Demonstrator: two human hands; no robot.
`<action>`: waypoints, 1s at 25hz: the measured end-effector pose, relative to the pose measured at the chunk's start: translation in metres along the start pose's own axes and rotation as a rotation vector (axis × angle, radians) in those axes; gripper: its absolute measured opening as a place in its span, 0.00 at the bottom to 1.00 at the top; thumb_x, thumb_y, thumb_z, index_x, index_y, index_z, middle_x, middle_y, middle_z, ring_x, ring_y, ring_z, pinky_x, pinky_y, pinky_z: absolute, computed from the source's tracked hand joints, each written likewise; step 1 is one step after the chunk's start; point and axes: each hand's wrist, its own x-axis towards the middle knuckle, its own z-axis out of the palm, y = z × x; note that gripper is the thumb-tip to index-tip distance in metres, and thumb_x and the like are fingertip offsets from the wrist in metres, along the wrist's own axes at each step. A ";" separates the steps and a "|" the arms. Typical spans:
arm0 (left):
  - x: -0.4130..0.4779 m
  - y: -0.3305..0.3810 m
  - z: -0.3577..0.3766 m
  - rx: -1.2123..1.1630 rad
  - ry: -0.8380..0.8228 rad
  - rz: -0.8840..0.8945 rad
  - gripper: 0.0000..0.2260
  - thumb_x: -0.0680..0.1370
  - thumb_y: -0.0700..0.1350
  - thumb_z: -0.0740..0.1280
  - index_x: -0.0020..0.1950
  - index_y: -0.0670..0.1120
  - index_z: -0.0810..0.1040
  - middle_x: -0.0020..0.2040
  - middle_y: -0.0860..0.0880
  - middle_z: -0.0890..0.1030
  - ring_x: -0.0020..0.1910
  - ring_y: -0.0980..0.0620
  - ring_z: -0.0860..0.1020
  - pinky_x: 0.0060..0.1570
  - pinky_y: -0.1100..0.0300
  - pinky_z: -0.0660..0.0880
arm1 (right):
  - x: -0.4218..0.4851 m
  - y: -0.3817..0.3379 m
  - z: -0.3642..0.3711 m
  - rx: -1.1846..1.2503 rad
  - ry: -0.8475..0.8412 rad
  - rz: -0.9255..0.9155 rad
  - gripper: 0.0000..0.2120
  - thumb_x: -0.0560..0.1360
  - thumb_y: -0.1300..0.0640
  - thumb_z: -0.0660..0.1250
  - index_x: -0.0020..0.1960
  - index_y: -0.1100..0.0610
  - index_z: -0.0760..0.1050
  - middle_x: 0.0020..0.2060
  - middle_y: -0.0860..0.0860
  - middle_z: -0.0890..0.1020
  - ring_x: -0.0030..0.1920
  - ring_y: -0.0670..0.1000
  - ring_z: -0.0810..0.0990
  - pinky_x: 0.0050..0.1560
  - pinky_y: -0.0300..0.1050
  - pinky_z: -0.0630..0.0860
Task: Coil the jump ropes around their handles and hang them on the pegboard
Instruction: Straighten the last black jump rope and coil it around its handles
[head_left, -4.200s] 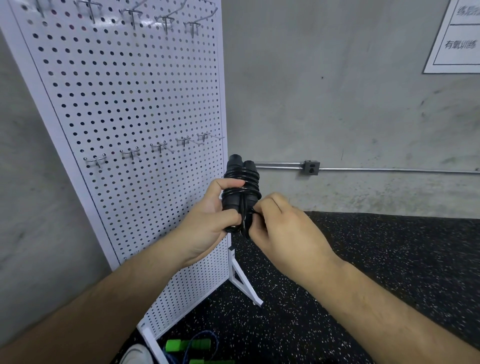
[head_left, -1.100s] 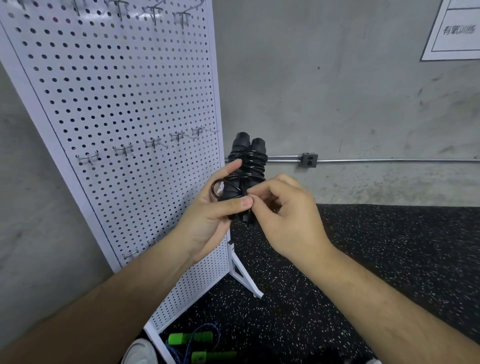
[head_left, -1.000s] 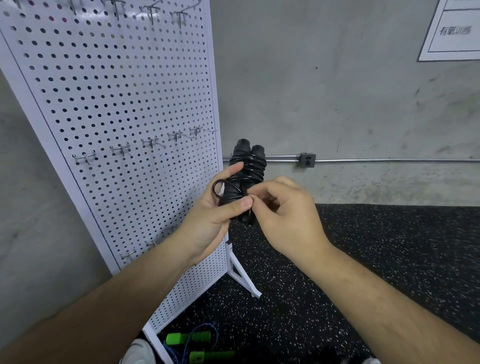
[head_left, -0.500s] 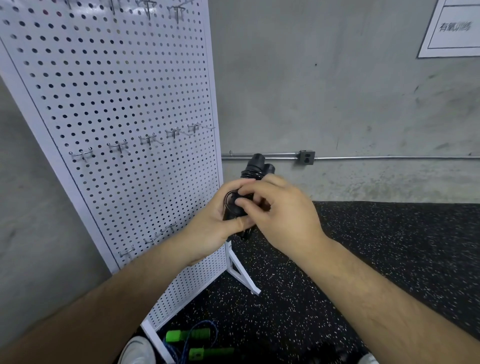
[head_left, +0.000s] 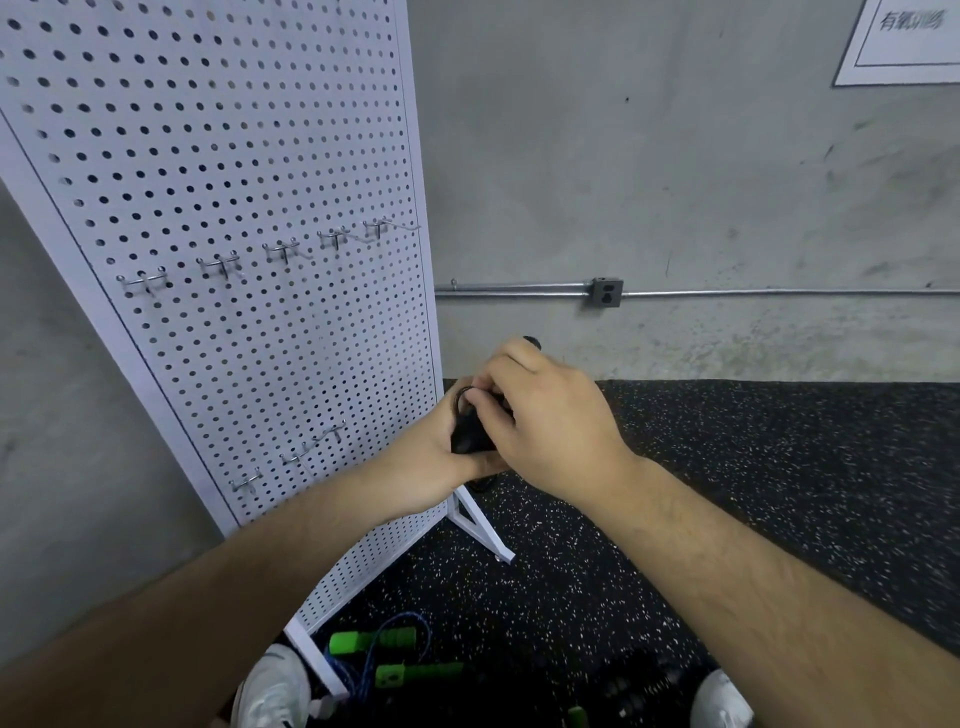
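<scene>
Both hands close on the black rope (head_left: 469, 436), held in the air just right of the pegboard (head_left: 234, 260) and above the speckled floor (head_left: 779, 467). The left hand (head_left: 431, 457) wraps around the bundle from below and the left, fingers curled shut on it. The right hand (head_left: 545, 421) lies over the top and right, its fingers bent down onto the bundle and pinching at a small loop of cord near the left thumb.

Most of the rope is hidden between the hands. What shows is a dark, rounded handle end facing the camera, a thin loop of cord above it, and a black tip poking out beyond the right knuckles. The long axis runs away from the camera, tilted up at the far end.

A green-handled rope (head_left: 395, 654) lies on the floor by the pegboard's foot, between two white shoes (head_left: 270, 691).
</scene>
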 end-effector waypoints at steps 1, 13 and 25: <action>-0.001 -0.003 0.000 -0.013 0.019 0.010 0.29 0.75 0.40 0.76 0.69 0.61 0.68 0.58 0.57 0.82 0.60 0.59 0.80 0.65 0.54 0.76 | -0.001 0.003 0.001 0.065 -0.025 0.044 0.07 0.79 0.53 0.66 0.48 0.56 0.79 0.46 0.49 0.77 0.39 0.53 0.79 0.37 0.50 0.78; -0.023 -0.026 0.006 -0.301 0.176 -0.048 0.35 0.74 0.25 0.68 0.66 0.63 0.73 0.66 0.57 0.76 0.63 0.54 0.79 0.52 0.61 0.80 | -0.044 -0.011 0.029 0.592 -0.135 0.658 0.25 0.73 0.49 0.76 0.65 0.48 0.70 0.58 0.46 0.67 0.52 0.38 0.74 0.50 0.19 0.67; -0.043 -0.146 0.055 -0.004 0.050 -0.331 0.38 0.74 0.38 0.76 0.78 0.60 0.64 0.68 0.55 0.74 0.59 0.59 0.77 0.61 0.58 0.76 | -0.150 0.004 0.105 0.734 -0.466 0.824 0.31 0.76 0.60 0.72 0.75 0.46 0.66 0.62 0.49 0.78 0.63 0.48 0.77 0.68 0.44 0.71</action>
